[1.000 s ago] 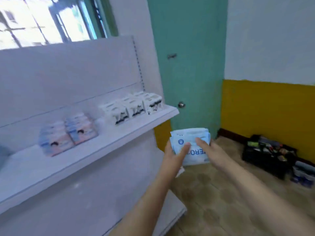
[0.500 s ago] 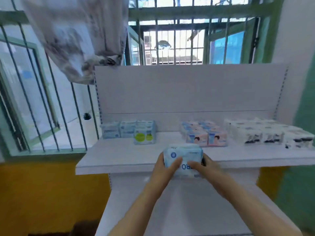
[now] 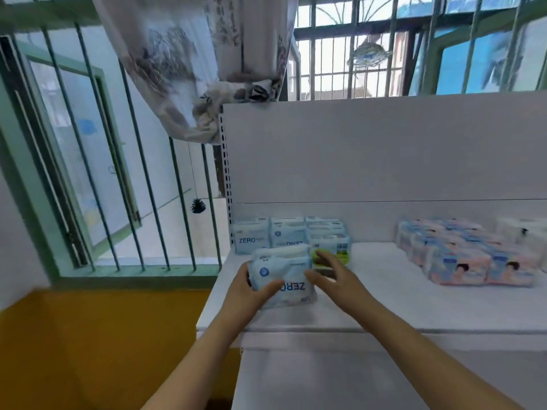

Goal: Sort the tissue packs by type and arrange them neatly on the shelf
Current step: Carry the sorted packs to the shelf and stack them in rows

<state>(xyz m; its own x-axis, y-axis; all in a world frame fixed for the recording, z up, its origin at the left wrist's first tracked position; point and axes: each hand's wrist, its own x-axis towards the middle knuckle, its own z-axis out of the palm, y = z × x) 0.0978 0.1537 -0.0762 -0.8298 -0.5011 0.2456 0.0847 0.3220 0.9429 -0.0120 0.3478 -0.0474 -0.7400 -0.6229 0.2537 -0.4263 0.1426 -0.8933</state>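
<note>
Left hand [image 3: 247,291] is gripping the pale-blue soft plastic "ZERO" tissue pack [image 3: 282,281], long axis lying left-to-right, over the white shelf [image 3: 384,303]; right hand [image 3: 333,275], fingers relaxed, is touching its right end. Matching blue packs [image 3: 268,236] are standing just behind; pink printed packs [image 3: 461,255] are sitting well to the right. Barred window [image 3: 118,143] is flanking the room.

On the shelf [image 3: 384,291], a row of packs [image 3: 291,236] stands at the back left, against the back panel [image 3: 384,149]. Just before that row is the held pack [image 3: 281,279] — left hand [image 3: 245,294] on its left side, right hand [image 3: 337,279] at its right. Well to the right lies a second group [image 3: 461,253], and further right, at the frame's edge, a third [image 3: 529,235] — behind the shelf, a barred window [image 3: 370,54]
</note>
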